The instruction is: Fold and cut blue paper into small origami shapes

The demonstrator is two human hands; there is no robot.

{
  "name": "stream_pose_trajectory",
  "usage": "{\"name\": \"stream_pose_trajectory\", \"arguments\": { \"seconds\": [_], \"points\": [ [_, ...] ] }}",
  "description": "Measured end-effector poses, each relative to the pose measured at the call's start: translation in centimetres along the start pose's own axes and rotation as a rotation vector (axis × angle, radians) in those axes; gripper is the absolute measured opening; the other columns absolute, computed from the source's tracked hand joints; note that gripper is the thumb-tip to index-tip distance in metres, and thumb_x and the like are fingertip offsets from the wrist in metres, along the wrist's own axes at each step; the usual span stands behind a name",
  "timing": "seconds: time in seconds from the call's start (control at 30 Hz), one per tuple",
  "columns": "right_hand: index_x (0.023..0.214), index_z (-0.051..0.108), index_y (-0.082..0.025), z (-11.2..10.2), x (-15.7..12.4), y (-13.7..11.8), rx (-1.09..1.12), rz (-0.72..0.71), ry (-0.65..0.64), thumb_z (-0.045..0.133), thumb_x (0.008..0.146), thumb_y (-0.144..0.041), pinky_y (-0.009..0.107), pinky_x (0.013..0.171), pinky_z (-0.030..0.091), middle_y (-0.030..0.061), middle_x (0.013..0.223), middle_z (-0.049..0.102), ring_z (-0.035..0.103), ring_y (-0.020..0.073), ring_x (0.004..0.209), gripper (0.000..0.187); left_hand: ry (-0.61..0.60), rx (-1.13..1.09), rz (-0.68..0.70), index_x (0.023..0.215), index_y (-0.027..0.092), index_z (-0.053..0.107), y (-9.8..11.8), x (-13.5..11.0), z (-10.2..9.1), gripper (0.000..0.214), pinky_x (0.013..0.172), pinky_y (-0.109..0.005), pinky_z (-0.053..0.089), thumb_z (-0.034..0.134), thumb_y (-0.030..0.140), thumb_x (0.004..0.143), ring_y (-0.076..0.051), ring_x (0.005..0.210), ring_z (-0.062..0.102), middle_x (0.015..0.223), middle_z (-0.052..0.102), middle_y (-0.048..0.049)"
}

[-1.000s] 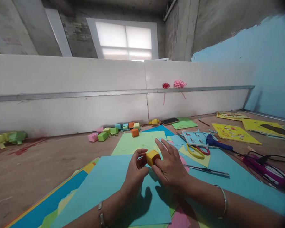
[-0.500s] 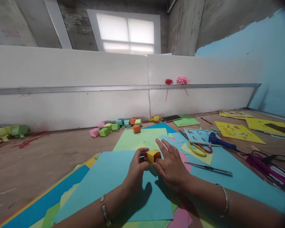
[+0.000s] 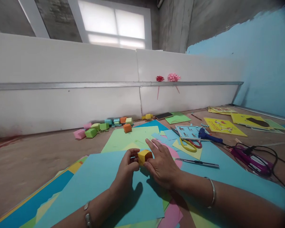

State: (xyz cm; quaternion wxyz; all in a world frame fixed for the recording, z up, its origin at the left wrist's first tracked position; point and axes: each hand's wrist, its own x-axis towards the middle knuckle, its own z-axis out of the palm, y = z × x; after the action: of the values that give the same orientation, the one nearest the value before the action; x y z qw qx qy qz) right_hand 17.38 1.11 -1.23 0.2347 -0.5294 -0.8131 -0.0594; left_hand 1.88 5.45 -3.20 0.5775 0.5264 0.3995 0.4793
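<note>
Since half a second ago the view has swung right and slightly down, while the left hand (image 3: pixel 125 167) and right hand (image 3: pixel 162 165) stay together, gripping the yellow paper box (image 3: pixel 142 157) from either side, just above a light-blue sheet (image 3: pixel 99 177). Coloured papers overlap across the brown desk (image 3: pixel 33 164), where a utility knife (image 3: pixel 199 163) lies to the right and a blue glue gun (image 3: pixel 210 136) farther back. White panels (image 3: pixel 85 66) crossed by a metal rail (image 3: pixel 97 85) line the far edge; behind them rise grey concrete (image 3: pixel 211 25) and a bright window (image 3: pixel 130 23), with a blue-painted wall (image 3: pixel 263 63) at right.
</note>
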Motion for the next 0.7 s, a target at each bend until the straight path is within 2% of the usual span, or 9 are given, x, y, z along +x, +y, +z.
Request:
{"name": "stream_pose_trajectory", "arguments": {
  "seconds": [0.13,0.23,0.33,0.43,0.57,0.63,0.7],
  "points": [
    [0.081,0.072,-0.018,-0.4,-0.1,0.2,0.020,0.003,0.048,0.039,0.098,-0.037,0.059,0.103,0.036,0.0133,0.154,0.034,0.030,0.0351,0.139,0.042,-0.016,-0.060,-0.007,0.100,0.020,0.053,0.8,-0.3,0.5,0.050,0.075,-0.035,0.048,0.049,0.016,0.051,-0.023,0.091,0.056,0.096,0.058,-0.0057],
    [0.095,0.072,-0.020,-0.6,-0.1,0.6,0.034,-0.023,0.138,0.040,0.098,-0.035,0.058,0.102,0.038,0.0140,0.151,0.038,0.035,0.0334,0.136,0.036,-0.024,-0.198,-0.018,0.099,0.021,0.056,1.5,-0.5,0.9,0.047,0.078,-0.034,0.049,0.052,0.015,0.052,-0.021,0.092,0.058,0.094,0.060,-0.0037],
    [0.108,0.070,-0.020,-0.6,-0.1,1.0,0.047,-0.063,0.173,0.040,0.098,-0.034,0.056,0.102,0.041,0.0154,0.147,0.043,0.040,0.0316,0.133,0.035,-0.036,-0.261,-0.019,0.097,0.021,0.061,1.6,-0.2,0.8,0.042,0.084,-0.036,0.050,0.056,0.016,0.057,-0.023,0.097,0.061,0.097,0.063,-0.0044],
    [0.109,0.069,-0.019,-0.4,-0.1,1.2,0.090,-0.079,0.150,0.038,0.099,-0.034,0.052,0.101,0.044,0.0158,0.143,0.048,0.044,0.0300,0.130,0.036,-0.175,-0.244,-0.017,0.095,0.022,0.067,1.4,0.3,0.4,0.033,0.092,-0.040,0.048,0.060,0.021,0.063,-0.026,0.103,0.061,0.101,0.066,-0.0062],
    [0.107,0.069,-0.017,-0.2,-0.2,1.2,0.161,-0.090,0.136,0.038,0.099,-0.033,0.048,0.101,0.045,0.0166,0.143,0.048,0.046,0.0293,0.129,0.036,-0.383,-0.238,-0.040,0.096,0.022,0.071,1.5,0.7,0.1,0.030,0.093,-0.040,0.047,0.066,0.029,0.067,-0.025,0.099,0.062,0.096,0.068,-0.0070],
    [0.107,0.069,-0.017,-0.1,-0.2,1.3,0.205,-0.095,0.166,0.039,0.098,-0.032,0.046,0.101,0.046,0.0156,0.142,0.050,0.047,0.0283,0.128,0.035,-0.396,-0.239,-0.076,0.098,0.023,0.070,1.6,0.7,-0.1,0.034,0.089,-0.039,0.049,0.071,0.030,0.064,-0.024,0.096,0.063,0.096,0.068,-0.0063],
    [0.104,0.069,-0.019,-0.2,-0.2,1.5,0.277,-0.084,0.248,0.039,0.098,-0.032,0.044,0.101,0.046,0.0133,0.137,0.054,0.049,0.0265,0.126,0.033,-0.373,-0.261,-0.108,0.098,0.023,0.068,1.8,0.8,-0.3,0.039,0.085,-0.037,0.051,0.076,0.031,0.060,-0.023,0.093,0.064,0.096,0.067,-0.0053]
  ]
}}
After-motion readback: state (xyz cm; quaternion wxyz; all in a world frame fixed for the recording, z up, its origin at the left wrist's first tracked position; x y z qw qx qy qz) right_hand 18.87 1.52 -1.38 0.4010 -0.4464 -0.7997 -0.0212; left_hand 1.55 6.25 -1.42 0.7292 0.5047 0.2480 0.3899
